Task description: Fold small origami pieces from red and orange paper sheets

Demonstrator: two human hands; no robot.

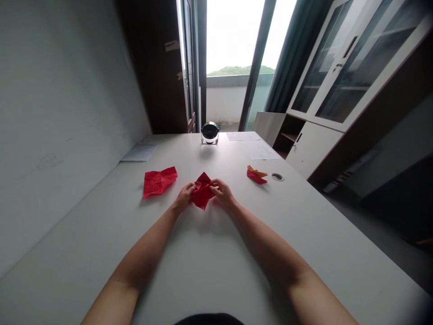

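Between my hands is a creased sheet of red paper [203, 195], partly folded, with one point toward me and another pointing away. My left hand [185, 195] pinches its left corner between thumb and fingers. On the opposite side, my right hand [221, 189] grips the right corner in the same way. A second red paper sheet [158, 181], opened out and marked with crease lines, lies on the table to the left. Over to the right rests a small folded paper piece [257, 175] in red and orange.
The white table [206, 266] runs along a wall at left. At its far end stands a round black-and-silver device [210, 132]. White papers lie at the back right [260, 150] and back left [139, 152]. A round cable hole [278, 177] is near the right edge.
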